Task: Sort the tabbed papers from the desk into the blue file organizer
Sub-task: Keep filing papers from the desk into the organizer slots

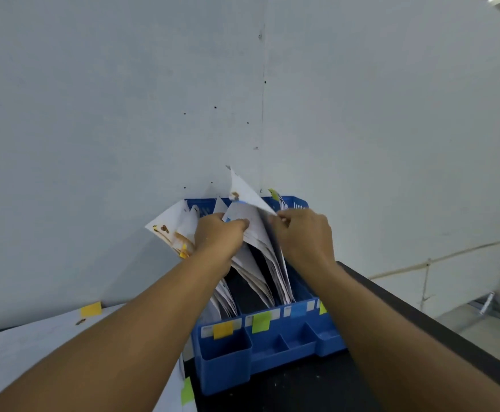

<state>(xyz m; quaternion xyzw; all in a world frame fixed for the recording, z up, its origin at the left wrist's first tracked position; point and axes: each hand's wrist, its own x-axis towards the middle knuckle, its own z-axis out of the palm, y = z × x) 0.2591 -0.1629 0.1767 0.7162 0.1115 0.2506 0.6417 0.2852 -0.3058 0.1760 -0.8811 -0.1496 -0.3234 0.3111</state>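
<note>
1. Nearest the camera, both forearms reach forward over the dark desk (317,388) toward the blue file organizer (272,349), which stands against the wall (94,114).
2. Left hand (217,233): fingers curled around a bundle of upright papers (243,215) in the organizer's left-to-middle slots, pushing them leftward.
3. Right hand (302,233): pinching the edge of a lifted sheet (245,191), whose corner rises above the organizer's back rim.
4. Governing relation: the sheet's long axis runs front to back, in line with the slots; the gap opened between the two hands lies directly below it, so in my judgement the move ahead is straight down. Right hand is the nearer to the sheet.
5. More tabbed papers (34,346) lie flat on the desk at lower left, well apart from both hands (yellow and green tabs show at their edges).
6. Not determinable: the lifted sheet's own tab colour, hence its correct slot; the slot dividers are hidden by paper; the right fingertips are blurred.
</note>
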